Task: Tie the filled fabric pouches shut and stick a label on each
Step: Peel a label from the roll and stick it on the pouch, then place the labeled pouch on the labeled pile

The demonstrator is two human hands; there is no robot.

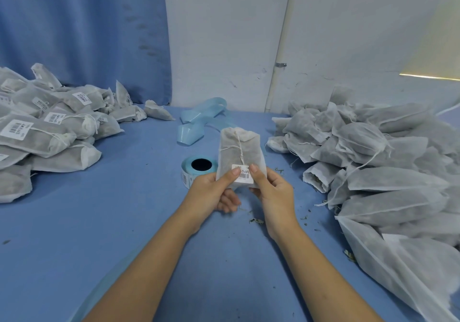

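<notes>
Left hand first: what is it on?

It pinches the pouch at the near left corner, thumb on the front and fingers curled behind. The pouch is held up off the table, in the middle of the scene.

And the right hand?

Same grip on the near right corner. Its thumb presses the right edge of the label, and the left thumb lies on the label's left edge. Both hands are clamped on the pouch.

Where does the label sit?

On the front, at the near end. It is white with a barcode. The far end of the pouch is gathered, and a string runs from there down the front to the label.

What lies around it?

A roll of labels on a blue core lies flat on the table, just left of the pouch and partly behind it. A few labels trail off it toward the left hand. Farther off, a loose blue strip curls on the table near the wall.

And the other pouches?

Two heaps. The left heap has white labels showing on several pouches. The right heap is grey-white fabric with strings hanging loose, and one pouch at its left edge lies with its mouth open.

Anything else?

Bits of dried leaf lie on the table by the right wrist. A blue curtain hangs behind the left heap.
</notes>
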